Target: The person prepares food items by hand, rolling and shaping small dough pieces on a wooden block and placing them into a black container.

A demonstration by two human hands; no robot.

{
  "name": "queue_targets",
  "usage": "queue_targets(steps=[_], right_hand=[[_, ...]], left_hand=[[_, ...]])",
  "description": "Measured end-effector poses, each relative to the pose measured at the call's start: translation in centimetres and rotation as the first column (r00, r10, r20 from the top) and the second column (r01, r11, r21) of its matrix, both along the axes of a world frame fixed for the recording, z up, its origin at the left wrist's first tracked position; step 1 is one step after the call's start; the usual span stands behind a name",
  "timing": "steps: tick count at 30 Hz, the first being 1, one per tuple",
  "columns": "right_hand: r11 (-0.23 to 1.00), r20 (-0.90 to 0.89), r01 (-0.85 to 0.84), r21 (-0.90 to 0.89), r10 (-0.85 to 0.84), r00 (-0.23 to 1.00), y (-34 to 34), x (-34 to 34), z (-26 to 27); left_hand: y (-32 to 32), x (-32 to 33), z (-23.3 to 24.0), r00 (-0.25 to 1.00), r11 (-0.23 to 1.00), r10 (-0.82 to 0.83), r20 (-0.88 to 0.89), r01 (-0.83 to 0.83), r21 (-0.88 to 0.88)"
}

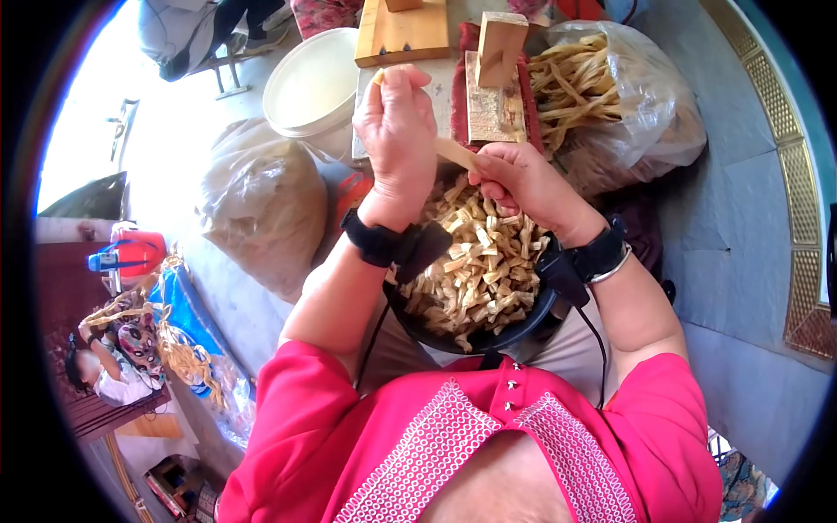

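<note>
A pale, flat dried strip [456,154] is stretched between my hands. My left hand [400,131] is raised on the left, its fingers closed on the strip, with a small yellowish end showing at the fingertips. Lower on the right, my right hand [520,180] pinches the strip's other end between thumb and fingers. Below both hands, a dark basin [503,338] sits between my knees and holds many short, knotted dried pieces [487,261]. Black bands with small devices are on both wrists.
Ahead stand a wooden block stand [500,52] on red cloth and a wooden board [402,33]. A lidded white bucket [312,82] and a full plastic bag [261,202] are at left. An open bag of long dried strips [579,91] is at right. Another person [114,372] sits far left.
</note>
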State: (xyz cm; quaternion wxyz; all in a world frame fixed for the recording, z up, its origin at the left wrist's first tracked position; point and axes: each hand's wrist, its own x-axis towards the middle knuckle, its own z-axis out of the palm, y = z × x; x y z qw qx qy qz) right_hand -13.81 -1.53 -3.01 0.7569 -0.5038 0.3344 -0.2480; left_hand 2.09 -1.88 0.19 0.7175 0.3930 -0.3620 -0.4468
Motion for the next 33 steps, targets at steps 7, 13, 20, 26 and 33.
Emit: queue_targets(steps=[7,13,20,26,33], right_hand=[[0.953,0.416,0.15,0.265,-0.253,0.873,1.2,0.1,1.9],[0.633,-0.003,0.298,-0.714,-0.428,0.904,1.4,0.0,0.7],[0.902,-0.012,0.282,-0.327,-0.302,0.953,1.2,-0.3,0.7],[0.954,0.234,0.155,0.257,-0.217,0.948,0.8,-0.8,1.1],[0.871,0.439,-0.282,0.403,0.087,0.895,-0.5,-2.0,1.0]], left_hand=[[0.1,-0.3,-1.1,0.568,0.768,0.412,0.712,0.204,-0.607],[2.5,-2.9,-1.6,0.698,0.962,-0.098,0.709,0.249,-0.113],[1.5,-1.2,-0.1,0.599,0.869,-0.477,0.643,0.212,0.447],[2.3,-1.0,0.4,0.539,0.963,-0.262,0.8,0.205,0.177],[2.1,-0.6,-0.7,0.402,0.87,0.125,0.907,0.395,-0.295]])
